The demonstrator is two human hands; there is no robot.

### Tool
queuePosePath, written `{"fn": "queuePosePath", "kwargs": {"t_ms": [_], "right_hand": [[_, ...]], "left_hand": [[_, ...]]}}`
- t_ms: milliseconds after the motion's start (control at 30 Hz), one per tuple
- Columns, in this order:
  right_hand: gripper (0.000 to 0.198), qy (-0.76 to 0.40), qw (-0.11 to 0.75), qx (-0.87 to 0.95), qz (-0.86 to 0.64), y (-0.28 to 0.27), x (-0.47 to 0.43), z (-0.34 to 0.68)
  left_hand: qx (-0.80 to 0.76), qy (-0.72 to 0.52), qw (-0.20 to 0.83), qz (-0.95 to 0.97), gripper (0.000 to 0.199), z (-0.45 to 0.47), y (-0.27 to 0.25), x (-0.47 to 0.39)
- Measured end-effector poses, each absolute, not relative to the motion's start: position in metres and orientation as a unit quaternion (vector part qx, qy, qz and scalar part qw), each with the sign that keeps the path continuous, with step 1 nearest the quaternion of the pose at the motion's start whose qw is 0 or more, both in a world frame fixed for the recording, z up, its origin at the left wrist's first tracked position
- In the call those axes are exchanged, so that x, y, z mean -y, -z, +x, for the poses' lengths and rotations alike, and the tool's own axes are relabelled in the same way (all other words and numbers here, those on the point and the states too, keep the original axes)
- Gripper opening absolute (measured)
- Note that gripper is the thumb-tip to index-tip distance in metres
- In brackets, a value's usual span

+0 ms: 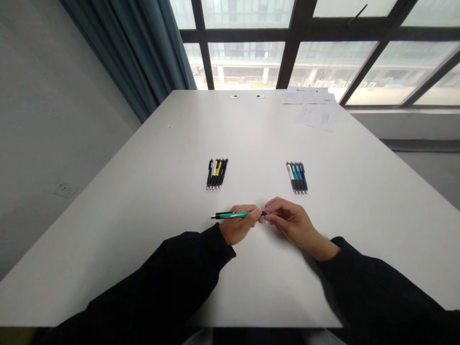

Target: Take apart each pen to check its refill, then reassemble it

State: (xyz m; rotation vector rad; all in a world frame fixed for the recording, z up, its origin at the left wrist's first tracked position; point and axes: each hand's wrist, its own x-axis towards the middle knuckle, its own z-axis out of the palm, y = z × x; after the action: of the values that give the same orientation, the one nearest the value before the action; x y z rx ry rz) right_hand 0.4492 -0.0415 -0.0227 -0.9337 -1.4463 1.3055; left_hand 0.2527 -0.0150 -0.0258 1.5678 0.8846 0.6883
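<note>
Steadily: a two-handed grip

We have the slim, glossy green pen with black fittings (235, 215) roughly level over the smooth white tabletop (251, 139), clip end leftward. Our left hand (239, 231) is closed round the barrel toward the writing end; the thumb and fingers of our right hand (293, 224) are pinched almost together around the dark, tapered tip (264, 213). In our judgement, the step wants a firm left hold, a light right pinch, and both aligned with the barrel; sideways force could make the pen slip.
</note>
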Motion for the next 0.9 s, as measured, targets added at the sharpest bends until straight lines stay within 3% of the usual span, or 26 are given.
{"fn": "queuePosePath", "kwargs": {"t_ms": [133, 300, 700, 900], "right_hand": [[0.026, -0.531, 0.435, 0.6, -0.412, 0.021, 0.043, 0.45], [0.024, -0.465, 0.392, 0.663, -0.436, 0.017, 0.043, 0.45], [0.004, -0.327, 0.448, 0.733, -0.394, 0.012, 0.046, 0.452], [0.009, -0.331, 0.439, 0.733, -0.4, 0.009, 0.046, 0.451]], "left_hand": [[-0.353, -0.296, 0.601, 0.653, 0.049, 0.253, 0.026, 0.013], [-0.349, -0.299, 0.603, 0.652, 0.048, 0.254, 0.021, 0.012], [-0.359, -0.295, 0.614, 0.638, 0.052, 0.253, 0.022, 0.011], [-0.361, -0.309, 0.567, 0.673, 0.04, 0.253, 0.017, 0.012]]}}
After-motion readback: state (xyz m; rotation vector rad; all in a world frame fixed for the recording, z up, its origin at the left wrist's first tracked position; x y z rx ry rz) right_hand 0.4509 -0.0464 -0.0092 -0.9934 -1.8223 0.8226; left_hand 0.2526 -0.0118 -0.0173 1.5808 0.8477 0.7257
